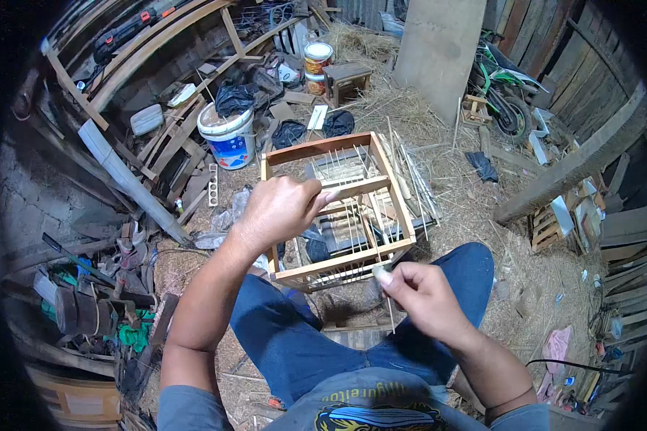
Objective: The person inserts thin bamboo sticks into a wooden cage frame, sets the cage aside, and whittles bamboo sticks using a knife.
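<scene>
A wooden cage frame (323, 267) with thin rods across it stands in front of my knees. My left hand (280, 207) is closed over its left side, with the thumb laid along the end of the middle crossbar (359, 187). The fingers are mostly hidden behind the hand. At the near right corner, my right hand (428, 296) pinches a thin wooden stick (391, 316) between thumb and fingers. The stick's lower end points down toward my lap. Several thin rods (349, 223) run between the frame's bars.
A white paint bucket (226, 136) stands behind the frame to the left. Beyond are a small wooden stool (347, 75) and a tall board (438, 57). A motorcycle (507, 100) is at the back right. Loose sticks (413, 176) lie right of the frame; a slanted post (575, 158) crosses the right side.
</scene>
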Available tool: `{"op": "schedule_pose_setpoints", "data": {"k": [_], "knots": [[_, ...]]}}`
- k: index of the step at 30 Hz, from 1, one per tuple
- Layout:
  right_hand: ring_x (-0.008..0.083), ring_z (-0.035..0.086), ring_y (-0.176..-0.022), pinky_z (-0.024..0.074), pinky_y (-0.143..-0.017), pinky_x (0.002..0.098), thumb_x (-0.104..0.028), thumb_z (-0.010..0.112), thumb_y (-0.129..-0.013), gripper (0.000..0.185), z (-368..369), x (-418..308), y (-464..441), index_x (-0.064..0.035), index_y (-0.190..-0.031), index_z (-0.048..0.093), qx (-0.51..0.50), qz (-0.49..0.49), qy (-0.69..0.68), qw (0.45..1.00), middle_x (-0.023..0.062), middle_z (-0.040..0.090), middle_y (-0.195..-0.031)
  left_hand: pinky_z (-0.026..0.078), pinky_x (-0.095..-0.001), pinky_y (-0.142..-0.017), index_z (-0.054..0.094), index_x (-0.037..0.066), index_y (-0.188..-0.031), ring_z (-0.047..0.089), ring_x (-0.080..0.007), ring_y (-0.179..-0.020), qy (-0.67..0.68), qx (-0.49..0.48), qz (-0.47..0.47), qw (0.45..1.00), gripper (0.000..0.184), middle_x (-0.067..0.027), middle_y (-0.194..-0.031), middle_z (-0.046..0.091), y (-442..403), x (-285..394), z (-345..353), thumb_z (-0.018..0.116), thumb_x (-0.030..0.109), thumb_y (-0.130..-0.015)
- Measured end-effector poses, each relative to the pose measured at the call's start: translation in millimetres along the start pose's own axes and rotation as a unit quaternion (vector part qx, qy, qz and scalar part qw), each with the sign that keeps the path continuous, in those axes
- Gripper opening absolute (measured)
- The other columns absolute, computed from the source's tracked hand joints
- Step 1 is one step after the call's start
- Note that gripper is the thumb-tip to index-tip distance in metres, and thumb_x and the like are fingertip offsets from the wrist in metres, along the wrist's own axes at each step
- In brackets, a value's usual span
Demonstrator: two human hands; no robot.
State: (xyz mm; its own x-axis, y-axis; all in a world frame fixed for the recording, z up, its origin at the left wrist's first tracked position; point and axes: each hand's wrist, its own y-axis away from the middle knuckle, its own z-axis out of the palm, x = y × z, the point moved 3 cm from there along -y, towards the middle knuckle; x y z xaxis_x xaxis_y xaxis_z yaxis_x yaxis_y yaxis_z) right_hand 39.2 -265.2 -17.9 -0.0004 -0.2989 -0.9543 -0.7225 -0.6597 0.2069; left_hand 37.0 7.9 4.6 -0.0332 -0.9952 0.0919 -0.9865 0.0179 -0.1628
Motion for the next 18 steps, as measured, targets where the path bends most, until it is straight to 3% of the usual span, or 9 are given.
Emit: {"op": "schedule_pose_setpoints", "data": {"k": [11,13,18], "knots": [[0.0035,0.043,-0.061,0.0361,-0.053,0.027,-0.027,0.07,-0.101,0.034,22.9,35.0,24.1,-0.0014,-0.079,0.065,0.015,-0.012,-0.055,0.998,-0.0039,0.053,-0.063,0.056,-0.0502,-0.057,0.066,0.009,-0.086,0.071,-0.0371,-0.062,-0.077,0.003,0.042,0.996,0.041,-0.016,-0.068,0.069,9.0,13.5,14.1,0.056,0.045,-0.104],[0.001,0.041,-0.066,0.034,-0.056,0.0241,-0.021,0.069,-0.102,0.032,28.2,40.5,31.4,-0.0039,-0.077,0.061,-0.017,-0.035,-0.095,0.995,-0.0084,0.05,-0.069,0.056,-0.0505,-0.057,0.068,0.009,-0.088,0.071,-0.0372,-0.063,-0.083,-0.024,0.003,0.996,0.04,-0.0165,-0.07,0.07,9.4,12.7,13.4,0.055,0.043,-0.105],[0.0021,0.042,-0.068,0.0359,-0.058,0.0243,-0.018,0.069,-0.102,0.028,37.6,33.0,69.2,-0.0026,-0.08,0.062,-0.029,-0.02,-0.096,0.995,-0.0065,0.052,-0.071,0.056,-0.0516,-0.06,0.071,0.01,-0.091,0.071,-0.038,-0.066,-0.059,0.022,-0.026,0.998,0.039,-0.0174,-0.068,0.069,12.1,-12.4,13.8,0.053,0.042,-0.106]]}}
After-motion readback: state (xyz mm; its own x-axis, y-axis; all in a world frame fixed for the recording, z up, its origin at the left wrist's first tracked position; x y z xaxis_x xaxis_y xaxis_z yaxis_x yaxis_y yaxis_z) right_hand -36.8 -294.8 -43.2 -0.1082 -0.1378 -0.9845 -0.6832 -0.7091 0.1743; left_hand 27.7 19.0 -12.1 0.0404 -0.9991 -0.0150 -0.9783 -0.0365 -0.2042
